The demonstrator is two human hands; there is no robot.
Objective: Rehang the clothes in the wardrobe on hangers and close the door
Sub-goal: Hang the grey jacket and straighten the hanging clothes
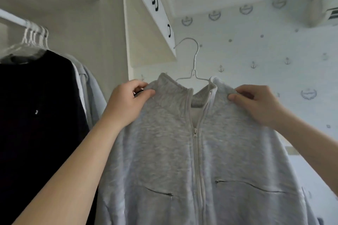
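Observation:
A light grey zip-up jacket [164,142] hangs in front of me on a white wire hanger [193,64], whose hook sticks up free above the collar. My left hand [128,102] pinches the jacket's left shoulder by the collar. My right hand [256,104] pinches the right shoulder. The zipper is partly closed, open at the neck. The hanger's arms are hidden inside the jacket.
The wardrobe rail [12,18] at the upper left carries several white hangers [34,36] with a black garment [42,106] and pale grey clothes [91,93]. A white wardrobe door [146,29] with black handles stands open above the jacket. Anchor-patterned wallpaper [256,51] fills the right.

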